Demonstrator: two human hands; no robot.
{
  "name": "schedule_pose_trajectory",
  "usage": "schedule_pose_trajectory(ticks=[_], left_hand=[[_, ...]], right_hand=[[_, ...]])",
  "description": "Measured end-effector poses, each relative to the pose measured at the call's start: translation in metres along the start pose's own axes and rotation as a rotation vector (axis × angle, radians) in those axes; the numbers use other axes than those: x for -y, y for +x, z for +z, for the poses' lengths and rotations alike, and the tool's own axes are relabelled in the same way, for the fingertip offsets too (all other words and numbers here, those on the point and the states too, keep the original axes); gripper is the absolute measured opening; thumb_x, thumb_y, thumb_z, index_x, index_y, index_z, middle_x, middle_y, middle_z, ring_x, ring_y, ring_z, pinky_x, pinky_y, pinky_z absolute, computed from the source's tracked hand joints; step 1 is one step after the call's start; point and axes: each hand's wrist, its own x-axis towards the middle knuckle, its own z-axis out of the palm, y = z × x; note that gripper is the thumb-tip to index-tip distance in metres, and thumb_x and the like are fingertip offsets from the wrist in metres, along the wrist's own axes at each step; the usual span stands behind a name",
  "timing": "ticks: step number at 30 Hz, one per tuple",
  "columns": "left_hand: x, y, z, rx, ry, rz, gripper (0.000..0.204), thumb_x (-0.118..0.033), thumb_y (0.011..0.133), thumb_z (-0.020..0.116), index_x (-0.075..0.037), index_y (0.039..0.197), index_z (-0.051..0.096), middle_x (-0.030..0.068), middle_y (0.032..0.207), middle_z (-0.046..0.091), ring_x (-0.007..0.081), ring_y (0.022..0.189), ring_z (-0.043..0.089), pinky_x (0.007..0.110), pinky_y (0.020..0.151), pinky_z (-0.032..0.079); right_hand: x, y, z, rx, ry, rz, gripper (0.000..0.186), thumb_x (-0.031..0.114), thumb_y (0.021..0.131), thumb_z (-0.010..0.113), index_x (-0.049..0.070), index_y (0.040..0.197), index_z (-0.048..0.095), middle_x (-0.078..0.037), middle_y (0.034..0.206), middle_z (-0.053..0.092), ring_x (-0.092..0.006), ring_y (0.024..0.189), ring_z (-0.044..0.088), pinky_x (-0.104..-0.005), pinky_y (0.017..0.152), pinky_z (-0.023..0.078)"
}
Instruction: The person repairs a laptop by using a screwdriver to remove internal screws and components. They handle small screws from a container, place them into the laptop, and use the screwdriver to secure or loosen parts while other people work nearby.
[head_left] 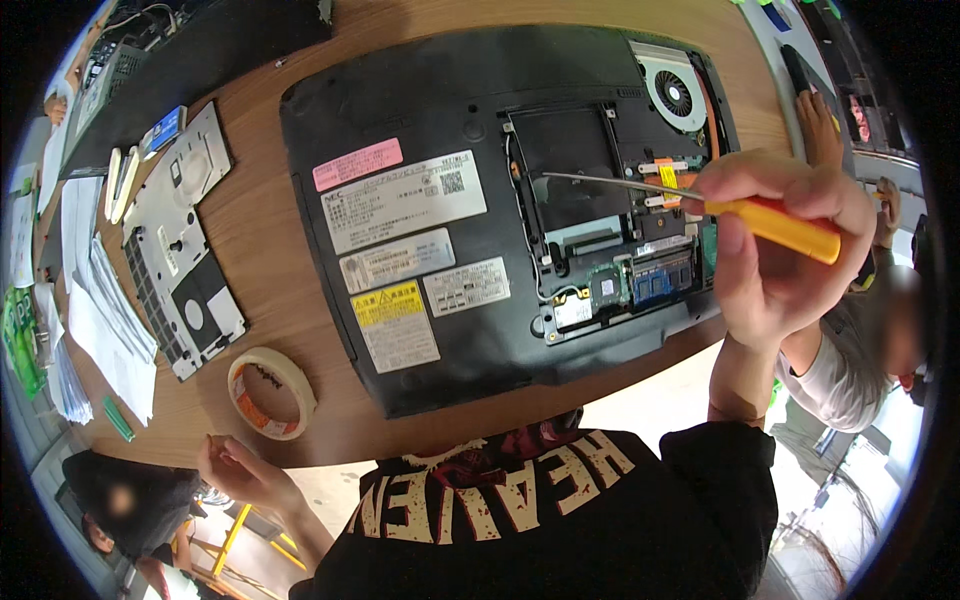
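My right hand (790,235) is closed round the yellow handle of a screwdriver (815,240). Its thin shaft points left across the opened underside of a black laptop (400,110), and the tip is over a dark bay. Whether the tip touches anything I cannot tell. Inside the laptop a round fan (672,92), a blue memory module (665,282) and an orange-brown heat pipe (713,125) lie exposed. My left hand (245,472) is at the table's front edge, fingers loosely bent, with nothing visible in it. Just beyond it lies a roll of tape (302,385) with small dark screws inside its ring.
A removed laptop cover plate (215,290) lies left of the laptop. Papers (105,320), a green stick-like piece (117,418) and a small blue box (165,130) are farther left. A black case stands at the back left. Other people sit at right and lower left; one's hand (820,130) rests at the right.
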Motion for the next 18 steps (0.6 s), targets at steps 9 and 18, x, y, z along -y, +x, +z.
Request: schedule_pose_trajectory(ticks=[9, 18], left_hand=[[0.003, -0.006, 0.002, 0.035, 0.226, 0.092, 0.048, -0.038, 0.102, 0.04, 0.001, 0.13, 0.04, 0.0146, 0.119, 0.042, 0.0241, 0.108, 0.046, 0.04, 0.093, 0.039], [0.003, -0.006, 0.006, 0.017, 0.157, 0.182, 0.039, -0.031, 0.106, 0.044, 0.0, 0.13, 0.045, 0.0112, 0.113, 0.049, 0.0194, 0.095, 0.05, 0.033, 0.085, 0.039]], right_hand=[[-0.008, 0.029, -0.011, 0.307, -0.051, -0.078, 0.036, -0.004, 0.089, 0.063, 0.005, 0.112, 0.037, -0.022, 0.095, 0.067, -0.026, 0.079, 0.068, -0.0337, 0.069, 0.059], [-0.015, 0.031, -0.011, 0.332, -0.044, -0.113, 0.037, -0.007, 0.086, 0.063, 0.005, 0.109, 0.037, -0.022, 0.092, 0.067, -0.0261, 0.076, 0.068, -0.0342, 0.067, 0.058]])
